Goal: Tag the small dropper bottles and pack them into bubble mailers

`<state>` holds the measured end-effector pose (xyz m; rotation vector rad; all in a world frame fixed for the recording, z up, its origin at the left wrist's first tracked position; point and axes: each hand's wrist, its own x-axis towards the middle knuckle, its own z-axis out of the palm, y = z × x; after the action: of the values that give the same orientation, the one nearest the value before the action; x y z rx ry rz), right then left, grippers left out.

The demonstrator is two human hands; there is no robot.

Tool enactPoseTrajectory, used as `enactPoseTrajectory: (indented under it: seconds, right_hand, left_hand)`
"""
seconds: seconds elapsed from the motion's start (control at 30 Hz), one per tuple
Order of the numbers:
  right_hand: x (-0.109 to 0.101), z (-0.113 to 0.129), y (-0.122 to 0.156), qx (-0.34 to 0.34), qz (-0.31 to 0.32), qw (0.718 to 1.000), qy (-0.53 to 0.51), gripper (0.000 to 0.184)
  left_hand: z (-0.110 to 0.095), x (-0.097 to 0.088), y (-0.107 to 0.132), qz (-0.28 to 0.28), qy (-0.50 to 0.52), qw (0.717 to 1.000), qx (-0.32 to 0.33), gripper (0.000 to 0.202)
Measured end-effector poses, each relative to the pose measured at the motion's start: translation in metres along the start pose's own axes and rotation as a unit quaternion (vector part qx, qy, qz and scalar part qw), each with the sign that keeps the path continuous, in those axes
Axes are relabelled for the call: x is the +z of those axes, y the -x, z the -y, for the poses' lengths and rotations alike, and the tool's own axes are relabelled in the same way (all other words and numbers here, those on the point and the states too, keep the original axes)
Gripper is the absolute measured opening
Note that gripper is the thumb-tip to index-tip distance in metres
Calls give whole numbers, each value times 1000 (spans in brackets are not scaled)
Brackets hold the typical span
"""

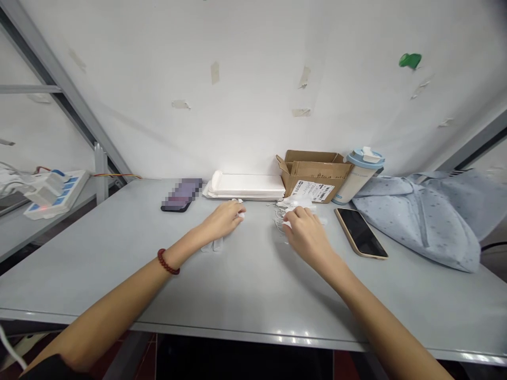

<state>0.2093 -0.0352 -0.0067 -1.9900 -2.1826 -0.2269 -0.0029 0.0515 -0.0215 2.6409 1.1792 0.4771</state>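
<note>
My left hand (224, 219) rests on the grey table (119, 248), its fingers curled round a small white piece (241, 214) at the fingertips. Two small white pieces (214, 244) lie on the table just under that wrist, which wears a red bead bracelet (167, 263). My right hand (304, 232) lies palm down with fingers bent over a loose pile of small white parts (293, 203), touching them. Whether it grips one is hidden by the hand.
A stack of white trays (245, 185) and an open cardboard box (312, 174) stand at the back. A blue-lidded cup (359, 174), a phone (360, 233) and a blue cloth (423, 216) lie at the right. A dark phone (181, 196) lies left; a power strip (55, 192) sits on the neighbouring bench.
</note>
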Motion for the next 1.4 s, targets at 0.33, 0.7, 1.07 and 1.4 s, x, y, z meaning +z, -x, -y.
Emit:
enactPoseTrajectory:
  seconds: [0.33, 0.7, 1.07, 1.4]
  right_hand:
    - [25, 55, 15, -264, 27, 950, -163, 33]
    - [37, 86, -3, -306, 52, 943, -116, 36]
    - [40, 44, 7, -247, 59, 961, -112, 17]
    - [40, 32, 19, -162, -153, 930, -291, 10]
  left_hand:
    - [5, -41, 23, -88, 83, 985, -122, 18]
    - [4, -37, 24, -69, 106, 988, -84, 18]
    - [0, -33, 22, -62, 125, 988, -70, 23]
    - [-15, -27, 23, -14, 309, 944, -113, 32]
